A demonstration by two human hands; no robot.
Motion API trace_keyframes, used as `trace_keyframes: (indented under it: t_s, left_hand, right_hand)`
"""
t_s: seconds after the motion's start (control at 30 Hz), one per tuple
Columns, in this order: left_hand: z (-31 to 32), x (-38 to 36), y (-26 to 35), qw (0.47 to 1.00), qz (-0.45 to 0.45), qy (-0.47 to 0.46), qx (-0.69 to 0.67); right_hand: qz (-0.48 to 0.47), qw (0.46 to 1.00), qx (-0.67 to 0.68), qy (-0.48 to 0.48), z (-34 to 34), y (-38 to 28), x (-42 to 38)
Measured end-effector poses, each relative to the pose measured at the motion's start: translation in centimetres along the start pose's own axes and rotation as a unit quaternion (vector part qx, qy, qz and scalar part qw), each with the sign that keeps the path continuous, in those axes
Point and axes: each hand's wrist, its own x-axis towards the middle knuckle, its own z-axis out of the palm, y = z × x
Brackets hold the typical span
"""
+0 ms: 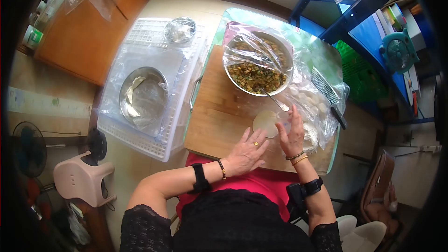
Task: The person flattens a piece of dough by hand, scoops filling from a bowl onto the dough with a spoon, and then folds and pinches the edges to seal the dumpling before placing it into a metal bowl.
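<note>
A thin round dough wrapper (266, 124) lies on the wooden board (212, 107). My left hand (246, 153) is spread at its near left edge, fingers apart, a ring on one finger. At the wrapper's right side is my right hand (292, 133), turned on edge with thumb and fingers apart. Neither hand holds anything that shows. Beyond them stands a metal bowl of chopped filling (259, 77), partly under plastic film, with a spoon (280, 104) leaning out toward me. Pale dough pieces (308, 97) lie under plastic to the right, near white flour (311, 137).
A knife with a black handle (338, 117) lies at the board's right. On the left, a white plastic crate (156, 151) holds a steel bowl (148, 107) with dough strips and a small wrapped bowl (181, 30). A pink stool (81, 177) stands lower left.
</note>
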Motion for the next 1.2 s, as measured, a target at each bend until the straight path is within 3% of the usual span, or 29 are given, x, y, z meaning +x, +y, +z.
trace_keyframes:
  t_s: [0.13, 0.23, 0.3, 0.43, 0.5, 0.57, 0.67, 0.77, 0.83, 0.87, 0.9, 1.0, 1.03, 1.13, 1.17, 1.2]
  left_hand:
    - [0.5, 0.9, -0.2, 0.999, 0.011, -0.048, 0.009]
    - [-0.4, 0.2, -0.1, 0.997, 0.027, -0.075, 0.001]
    - [-0.7, -0.5, 0.0, 0.996, 0.033, -0.082, 0.0]
    - [-1.1, -0.8, -0.1, 0.993, 0.036, -0.109, 0.012]
    - [-0.9, -1.0, -0.2, 0.994, 0.036, -0.099, 0.005]
    - [-0.7, -1.0, -0.5, 0.995, 0.045, -0.085, 0.001]
    - [-0.7, -1.2, -0.6, 0.998, 0.05, -0.047, 0.004]
    - [-1.1, -1.4, -0.4, 0.999, -0.023, -0.036, -0.01]
    - [-0.8, -1.4, -0.3, 0.999, -0.036, 0.034, 0.016]
    - [-0.8, -1.4, -0.1, 0.999, -0.034, 0.033, 0.015]
    - [-0.9, -1.4, 0.0, 1.0, -0.022, 0.016, 0.006]
    - [-0.5, -1.9, -0.2, 1.0, -0.011, -0.019, -0.001]
    - [-0.3, -2.1, -0.2, 0.999, -0.009, -0.036, -0.002]
    - [-0.7, -2.3, -0.6, 1.0, -0.013, -0.02, -0.007]
    - [-0.9, -2.3, -0.7, 1.0, -0.013, -0.019, -0.003]
    - [-1.0, -2.1, -0.7, 0.999, -0.033, -0.007, -0.003]
  right_hand:
    - [0.065, 0.998, 0.001, 0.008, -1.4, 0.7, 0.8]
    - [0.008, 0.999, -0.051, -0.013, -2.1, 0.3, 0.3]
    - [-0.084, 0.992, -0.076, -0.058, -1.7, -1.6, -0.4]
    - [-0.069, 0.979, -0.157, -0.106, 2.1, -3.0, -2.6]
    - [-0.081, 0.977, -0.187, -0.067, 2.9, -1.4, -1.8]
    - [-0.002, 0.988, -0.15, -0.041, 2.6, 0.2, 0.1]
    - [0.041, 0.995, -0.089, 0.012, 2.6, 2.8, 0.9]
    - [0.098, 0.995, -0.031, 0.011, 1.7, 2.7, 0.7]
    - [0.064, 0.998, -0.01, -0.022, 1.1, 1.1, 0.3]
    - [0.001, 0.999, -0.023, -0.027, 1.2, 0.5, 0.1]
    - [0.002, 0.999, -0.023, -0.027, 1.4, -0.6, 0.0]
    - [-0.128, 0.977, -0.113, -0.131, 2.9, -3.9, -0.7]
    - [-0.125, 0.977, -0.112, -0.132, 3.1, -3.5, -0.6]
    - [0.009, 0.987, -0.113, -0.116, 3.8, -2.1, 1.8]
    - [0.007, 0.987, -0.111, -0.113, 3.9, -0.9, 2.0]
    - [-0.006, 0.997, -0.07, -0.04, 3.8, -0.2, 2.6]
